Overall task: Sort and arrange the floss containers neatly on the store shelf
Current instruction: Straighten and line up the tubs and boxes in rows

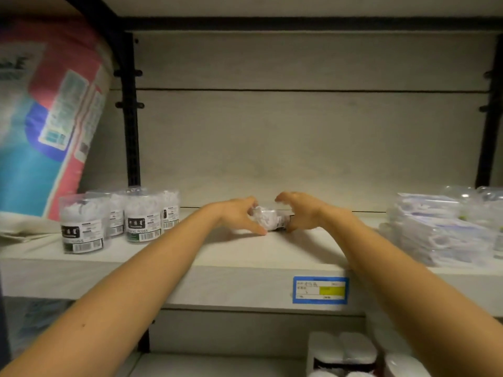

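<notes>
Clasping from both ends 1 clear cylindrical plastic floss container, lying on its side at mid-depth on the pale wooden shelf. Curling left hand fingers round its 9 o'clock end, thumb tip touching the shelf. Arching right hand fingers over its 3 o'clock end. Facing 4 upright clear floss containers with black labels at 9 o'clock, well apart, and stacked clear plastic packets at 3 o'clock. Looking down on a blue price label at 5 o'clock on the shelf edge.
</notes>
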